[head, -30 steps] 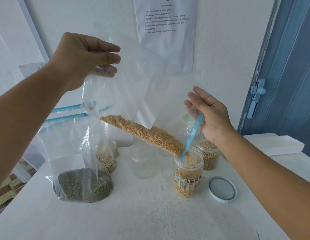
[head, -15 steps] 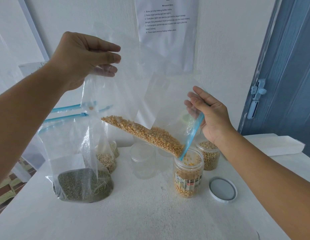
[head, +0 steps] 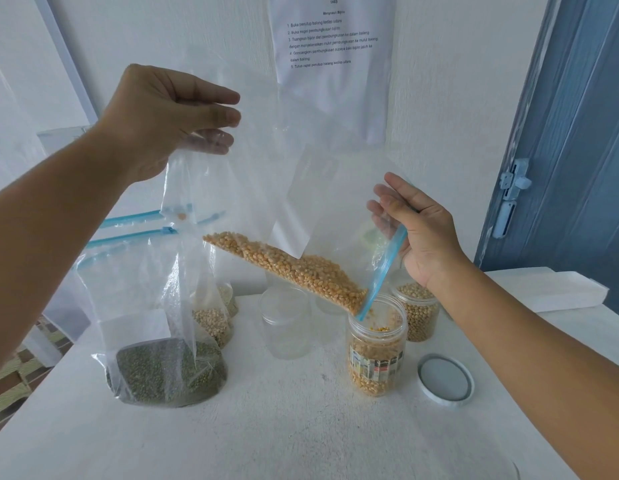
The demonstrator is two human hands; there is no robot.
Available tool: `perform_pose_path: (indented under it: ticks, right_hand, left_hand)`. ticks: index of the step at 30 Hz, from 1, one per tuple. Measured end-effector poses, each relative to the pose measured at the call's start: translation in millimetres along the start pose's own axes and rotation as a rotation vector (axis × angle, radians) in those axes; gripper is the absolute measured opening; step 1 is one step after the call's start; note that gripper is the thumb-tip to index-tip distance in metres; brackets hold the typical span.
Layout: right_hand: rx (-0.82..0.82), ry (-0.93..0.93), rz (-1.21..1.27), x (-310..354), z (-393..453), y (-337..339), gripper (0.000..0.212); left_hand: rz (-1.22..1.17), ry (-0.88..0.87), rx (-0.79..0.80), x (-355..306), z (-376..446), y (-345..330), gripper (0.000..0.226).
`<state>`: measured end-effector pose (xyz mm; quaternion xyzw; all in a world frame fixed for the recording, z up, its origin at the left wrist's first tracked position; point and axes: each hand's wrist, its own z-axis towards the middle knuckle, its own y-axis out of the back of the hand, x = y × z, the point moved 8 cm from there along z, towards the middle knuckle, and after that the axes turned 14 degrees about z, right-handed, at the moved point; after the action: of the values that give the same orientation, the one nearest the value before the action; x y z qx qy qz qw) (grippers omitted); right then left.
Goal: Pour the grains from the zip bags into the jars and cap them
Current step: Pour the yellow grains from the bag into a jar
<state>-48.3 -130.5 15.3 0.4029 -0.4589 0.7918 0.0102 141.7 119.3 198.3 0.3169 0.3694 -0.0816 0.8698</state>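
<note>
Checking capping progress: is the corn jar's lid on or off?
Off: the white round lid lies on the table beside the open clear plastic corn jar.

Your clear zip bag point(head: 266, 161) has a blue zip strip point(head: 382, 271) and yellow-orange kernels point(head: 294, 268). At 7 o'clock, dark green grains point(head: 166, 372). At 4 o'clock, a white lid point(head: 445, 381) with grey centre. Blue door point(head: 578, 133) at 2 o'clock.

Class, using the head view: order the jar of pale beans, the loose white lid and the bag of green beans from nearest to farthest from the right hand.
1. Jar of pale beans, just below the right hand.
2. White lid, lower on the table.
3. Bag of green beans, far across on the left.
</note>
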Motion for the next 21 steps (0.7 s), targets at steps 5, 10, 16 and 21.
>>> perform_pose_path:
  ticks: [5, 10, 16, 21]
  right_hand:
    - [0.001, -0.002, 0.002, -0.3, -0.5, 0.6, 0.031]
    - [-0.002, 0.002, 0.007, -0.4, -1.6, 1.5, 0.032]
    - [-0.021, 0.005, 0.015, -0.5, -2.4, 4.3, 0.032]
    - [-0.026, 0.002, 0.021, 1.2, -3.1, 6.3, 0.031]
  left_hand:
    - [0.0, 0.003, -0.005, -0.2, -1.1, 0.0, 0.029]
    - [0.015, -0.012, 0.0, -3.9, -1.0, 0.2, 0.03]
    - [0.027, -0.028, 0.001, -8.5, -0.5, -3.9, 0.027]
    - [0.027, -0.021, 0.001, -7.0, -0.2, -5.0, 0.029]
